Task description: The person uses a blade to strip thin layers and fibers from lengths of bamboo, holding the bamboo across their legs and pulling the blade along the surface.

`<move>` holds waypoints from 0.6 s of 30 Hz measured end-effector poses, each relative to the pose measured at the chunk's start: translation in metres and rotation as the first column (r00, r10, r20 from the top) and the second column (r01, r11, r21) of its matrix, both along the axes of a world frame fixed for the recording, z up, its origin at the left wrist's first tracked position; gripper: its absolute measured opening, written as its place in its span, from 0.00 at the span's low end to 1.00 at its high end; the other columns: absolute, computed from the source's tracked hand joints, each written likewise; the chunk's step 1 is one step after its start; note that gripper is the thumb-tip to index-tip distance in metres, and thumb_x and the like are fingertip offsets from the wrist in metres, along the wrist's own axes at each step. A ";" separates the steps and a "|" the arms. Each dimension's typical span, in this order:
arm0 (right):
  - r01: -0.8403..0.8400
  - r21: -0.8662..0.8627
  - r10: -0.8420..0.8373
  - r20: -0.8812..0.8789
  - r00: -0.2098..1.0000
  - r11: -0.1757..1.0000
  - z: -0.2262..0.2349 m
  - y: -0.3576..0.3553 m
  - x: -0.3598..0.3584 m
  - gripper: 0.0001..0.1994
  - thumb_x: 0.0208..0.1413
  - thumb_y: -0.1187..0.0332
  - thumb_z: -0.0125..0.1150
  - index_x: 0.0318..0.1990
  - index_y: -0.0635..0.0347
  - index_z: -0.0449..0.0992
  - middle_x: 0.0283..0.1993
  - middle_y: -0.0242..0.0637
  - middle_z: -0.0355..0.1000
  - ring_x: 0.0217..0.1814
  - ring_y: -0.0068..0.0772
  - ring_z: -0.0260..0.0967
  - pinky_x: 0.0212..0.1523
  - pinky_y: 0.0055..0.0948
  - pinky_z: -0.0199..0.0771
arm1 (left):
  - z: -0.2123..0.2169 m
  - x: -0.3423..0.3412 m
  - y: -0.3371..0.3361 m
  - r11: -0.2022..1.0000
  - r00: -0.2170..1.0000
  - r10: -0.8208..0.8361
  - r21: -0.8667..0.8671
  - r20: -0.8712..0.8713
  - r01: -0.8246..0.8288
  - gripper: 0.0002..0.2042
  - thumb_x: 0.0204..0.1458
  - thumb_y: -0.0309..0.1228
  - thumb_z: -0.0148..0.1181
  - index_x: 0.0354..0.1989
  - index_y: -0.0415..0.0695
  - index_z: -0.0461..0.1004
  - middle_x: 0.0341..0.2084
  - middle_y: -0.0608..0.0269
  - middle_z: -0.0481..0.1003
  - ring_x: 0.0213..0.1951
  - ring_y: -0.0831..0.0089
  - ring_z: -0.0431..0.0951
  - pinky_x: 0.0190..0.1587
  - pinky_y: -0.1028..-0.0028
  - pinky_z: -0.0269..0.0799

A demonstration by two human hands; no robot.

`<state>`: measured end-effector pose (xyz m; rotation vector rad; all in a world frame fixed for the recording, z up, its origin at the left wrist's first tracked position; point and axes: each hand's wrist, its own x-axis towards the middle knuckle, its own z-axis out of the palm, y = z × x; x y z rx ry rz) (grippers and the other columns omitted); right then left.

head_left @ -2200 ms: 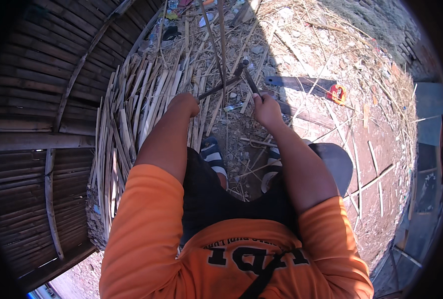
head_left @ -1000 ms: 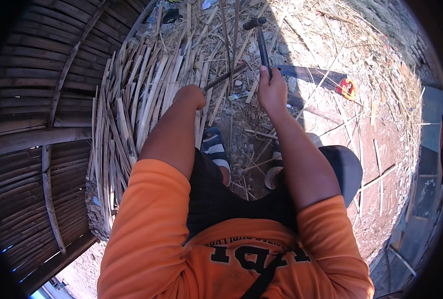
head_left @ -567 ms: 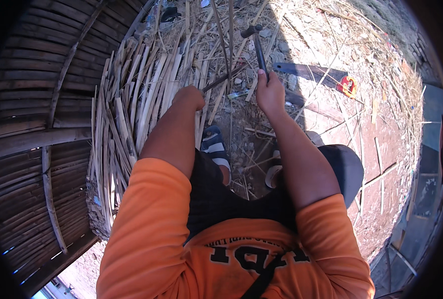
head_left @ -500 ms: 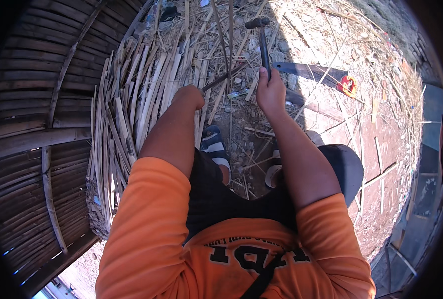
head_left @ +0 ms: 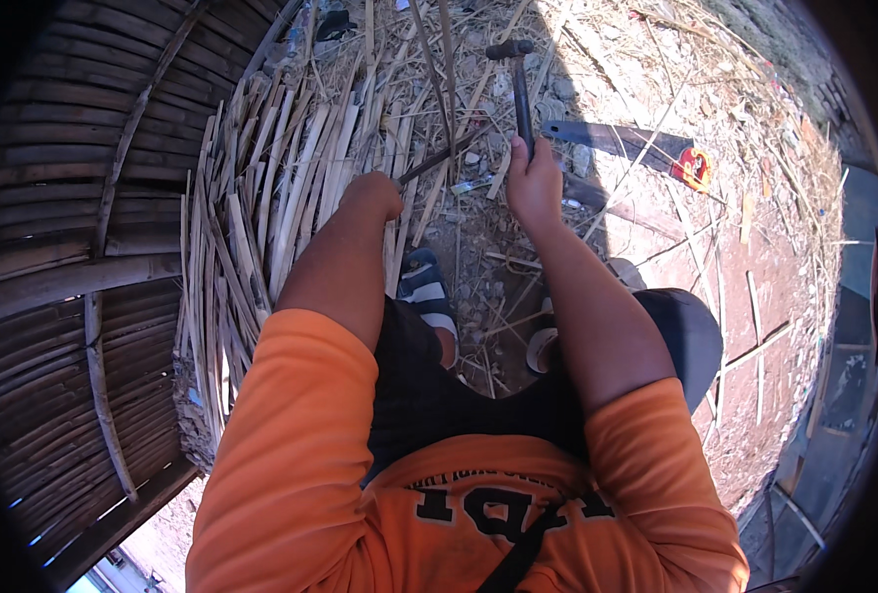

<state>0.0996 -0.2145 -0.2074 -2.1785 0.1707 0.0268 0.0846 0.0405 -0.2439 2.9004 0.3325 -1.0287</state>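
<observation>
My left hand (head_left: 372, 196) is closed round the near end of a long dark blade (head_left: 439, 161), which looks like a machete. Its far part slants up to the right and crosses two long, thin bamboo strips (head_left: 448, 84) that meet near it and spread apart above. Whether the blade is wedged between them I cannot tell. In my right hand (head_left: 536, 186) is a hammer (head_left: 523, 94), gripped by its dark handle with the thumb along it. The hammer's metal head is raised away from me, apart from the blade and the strips.
A thick pile of split bamboo strips (head_left: 295, 183) lies at my left, beside a slatted bamboo wall (head_left: 53, 188). On the right rests a handsaw (head_left: 622, 141) with a red and yellow handle. Straw and loose slivers litter the ground around my striped shoe (head_left: 426, 292).
The hammer head has dipped slightly, and the upper ends of the bamboo strips have shifted a little to the left. Both hands keep their grips almost in place.
</observation>
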 end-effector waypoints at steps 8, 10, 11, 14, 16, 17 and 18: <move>-0.185 -0.155 0.157 -0.173 0.972 0.970 -0.042 0.000 -0.006 0.25 0.67 0.49 0.50 0.45 0.69 0.74 0.39 0.65 0.77 0.48 0.70 0.74 0.51 0.58 0.72 | -0.015 -0.002 0.009 0.997 0.996 0.072 0.012 -0.057 -0.072 0.19 0.49 0.32 0.62 0.51 0.48 0.82 0.51 0.49 0.79 0.53 0.53 0.80 0.56 0.60 0.76; -0.084 -0.084 0.076 -0.092 0.993 0.993 -0.018 -0.001 0.007 0.25 0.67 0.49 0.50 0.45 0.69 0.75 0.38 0.64 0.77 0.46 0.69 0.74 0.50 0.57 0.72 | -0.008 0.001 0.000 0.999 0.997 0.036 0.002 -0.066 -0.036 0.19 0.49 0.32 0.63 0.51 0.48 0.82 0.51 0.49 0.79 0.53 0.53 0.80 0.56 0.60 0.76; -0.027 -0.030 0.026 -0.039 0.999 0.999 -0.002 0.003 0.011 0.25 0.67 0.48 0.50 0.44 0.69 0.75 0.36 0.64 0.76 0.45 0.68 0.75 0.48 0.56 0.71 | -0.004 0.002 -0.002 1.000 0.997 0.024 -0.001 -0.068 -0.024 0.19 0.49 0.31 0.63 0.51 0.48 0.82 0.51 0.49 0.79 0.53 0.53 0.80 0.56 0.60 0.76; 0.029 0.039 -0.029 0.004 1.000 0.999 -0.003 0.005 0.005 0.26 0.67 0.47 0.50 0.45 0.69 0.75 0.35 0.63 0.76 0.43 0.67 0.75 0.47 0.55 0.71 | 0.000 0.004 -0.003 0.999 0.995 0.021 0.032 -0.094 -0.018 0.19 0.48 0.30 0.62 0.51 0.49 0.82 0.51 0.50 0.79 0.54 0.53 0.80 0.56 0.60 0.76; -0.084 -0.065 0.079 -0.078 0.994 0.994 -0.032 0.000 -0.005 0.27 0.67 0.47 0.49 0.46 0.69 0.75 0.37 0.63 0.76 0.45 0.68 0.75 0.49 0.55 0.71 | -0.001 0.005 -0.001 0.999 0.994 0.012 0.043 -0.106 -0.008 0.19 0.48 0.30 0.62 0.52 0.50 0.82 0.51 0.50 0.79 0.54 0.53 0.80 0.56 0.60 0.76; -0.204 -0.164 0.177 -0.167 0.970 0.965 -0.067 -0.008 -0.010 0.26 0.68 0.48 0.49 0.47 0.69 0.74 0.39 0.64 0.77 0.47 0.68 0.74 0.50 0.56 0.71 | -0.002 0.007 -0.001 0.999 0.994 0.005 0.049 -0.108 0.000 0.20 0.48 0.30 0.62 0.52 0.50 0.82 0.52 0.50 0.79 0.54 0.53 0.80 0.56 0.60 0.76; -0.335 -0.246 0.268 -0.269 0.925 0.909 -0.069 -0.007 -0.015 0.26 0.68 0.49 0.48 0.48 0.69 0.74 0.41 0.64 0.77 0.48 0.68 0.74 0.51 0.56 0.72 | -0.004 0.005 0.001 0.999 0.993 0.008 0.042 -0.118 -0.004 0.20 0.48 0.30 0.62 0.52 0.50 0.82 0.52 0.50 0.79 0.54 0.53 0.80 0.56 0.60 0.76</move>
